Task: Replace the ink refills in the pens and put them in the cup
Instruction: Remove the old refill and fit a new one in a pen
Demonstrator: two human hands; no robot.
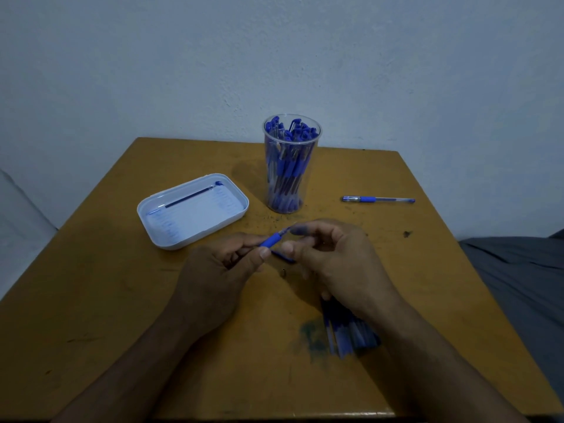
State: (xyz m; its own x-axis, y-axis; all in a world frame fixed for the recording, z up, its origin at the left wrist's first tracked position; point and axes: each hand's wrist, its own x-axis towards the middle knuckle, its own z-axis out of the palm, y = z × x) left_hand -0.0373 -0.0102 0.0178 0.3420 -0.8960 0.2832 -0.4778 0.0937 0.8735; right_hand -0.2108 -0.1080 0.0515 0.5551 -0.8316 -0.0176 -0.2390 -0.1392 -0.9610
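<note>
You are sitting at a worn yellow-brown bench (122,300) set against a pale wall, both forearms reaching in over its near edge. Your left hand (219,270) is gripping a pen (272,238) by its blue grip section, thumb and curled fingers (265,253) pinching it so the tip end is pointing up and away toward the right. Your right hand (332,257) is meeting it at that tip end, its fingertips curling in around the end of the pen; whether they are actually pinching it or only touching it is too blurred to tell. A short blue piece (283,257) is lying on the bench just beneath the two hands.

Behind the hands, a clear plastic cup (291,166) is standing upright near the far edge, crowded with blue pens. To its right, well apart, a single capped blue pen (377,199) is lying flat on the bench. To the cup's left, a shallow white tray (158,236) is holding one slim dark refill (189,196) lying diagonally, with a blue smear of ink at the tray's far corner.

Near your right forearm, a loose bundle of refills (348,334) is lying beside a blue-green ink stain (311,334) on the bench top
</note>
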